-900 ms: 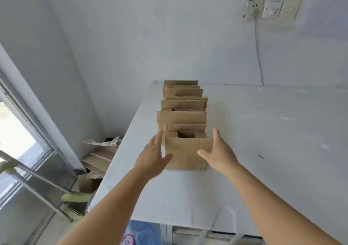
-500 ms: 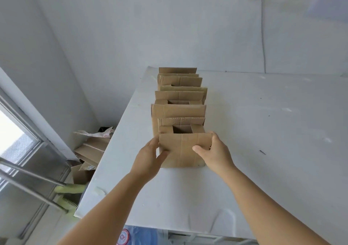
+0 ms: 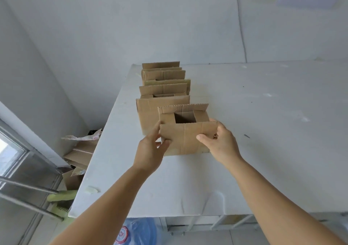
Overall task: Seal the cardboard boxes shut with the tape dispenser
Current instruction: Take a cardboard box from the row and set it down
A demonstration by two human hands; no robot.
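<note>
- the left hand [image 3: 150, 147] grips the left edge of the nearest box [image 3: 185, 131], thumb on its front face; the right hand [image 3: 220, 141] grips the right edge the same way, thumb on the front, fingers curled behind.
- this box sits between the two hands on the white surface [image 3: 263, 113], its top flaps unsealed, a square gap showing between the inner flaps just beyond the thumbs.
- the step in hand looks like pulling this box clear of the row; to do it well, keep both grips level so the box does not twist, and bring it toward the body with room to fold the flaps flat.
- the outer flaps should meet along the middle before any tape goes on, or the seam will gape.
- no tape dispenser is in view, so it has to be fetched first.
- count: one box in the hands; a row of boxes [image 3: 163, 86] just beyond the fingers, about four, though overlapping flaps make the number uncertain.
</note>
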